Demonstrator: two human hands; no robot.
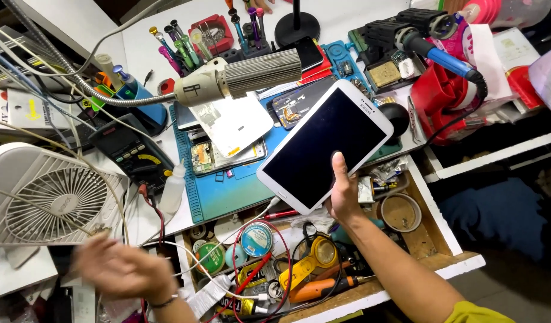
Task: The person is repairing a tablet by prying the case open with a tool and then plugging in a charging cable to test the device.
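My right hand (pixel 343 192) grips a white tablet (pixel 323 146) with a dark screen by its lower edge, holding it tilted above the blue work mat (pixel 227 194) and the open drawer. A white cable (pixel 258 216) runs up to the tablet's lower left corner. My left hand (pixel 123 269) is blurred at the lower left, below the white fan (pixel 54 197); whether it holds anything cannot be told.
A gooseneck lamp (pixel 239 78) hangs over the mat. A black multimeter (pixel 132 151), opened phones (pixel 224 157), a screwdriver rack (pixel 191 42) and a blue-handled soldering iron (pixel 443 57) crowd the bench. The open drawer (pixel 431 233) holds tools, solder reels and wires.
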